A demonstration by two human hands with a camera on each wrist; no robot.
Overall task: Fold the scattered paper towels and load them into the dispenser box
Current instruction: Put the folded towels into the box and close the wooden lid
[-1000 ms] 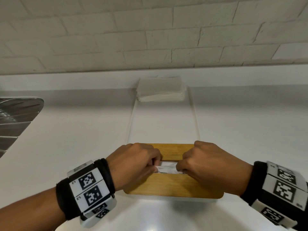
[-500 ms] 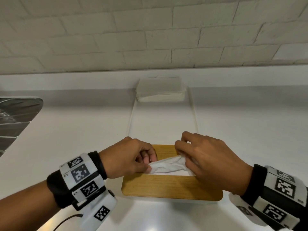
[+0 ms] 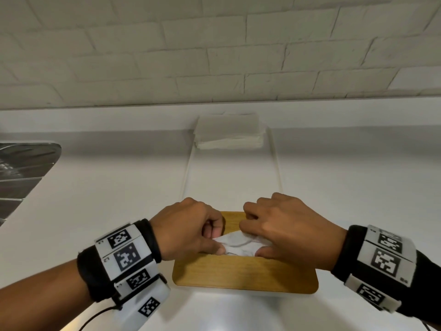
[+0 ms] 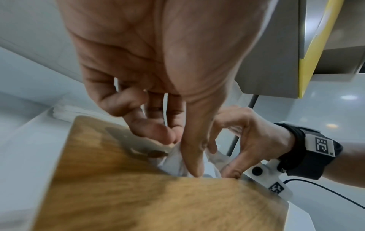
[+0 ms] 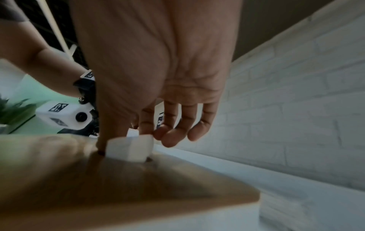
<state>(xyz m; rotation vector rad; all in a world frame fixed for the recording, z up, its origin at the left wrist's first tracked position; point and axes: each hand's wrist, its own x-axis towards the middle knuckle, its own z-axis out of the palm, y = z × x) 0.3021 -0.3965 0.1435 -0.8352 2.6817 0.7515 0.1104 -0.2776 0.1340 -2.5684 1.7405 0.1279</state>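
The dispenser box has a wooden lid and stands near the counter's front edge. A white paper towel sticks up, crumpled, through the slot in the lid. My left hand pinches the towel's left end, its thumb lying along the paper. From the other side, my right hand pinches the right end between thumb and fingers; the right wrist view shows this end of the towel above the lid. The box's inside is hidden. Folded paper towels are stacked at the back.
The stack rests on the far end of a long white tray running from the box toward the brick wall. A metal draining board lies at the left edge. A cable trails from my left wristband.
The towel showed as a flat strip in the slot, then rose as a wider sheet between my hands. It is now bunched low at the slot, with both hands closer together.
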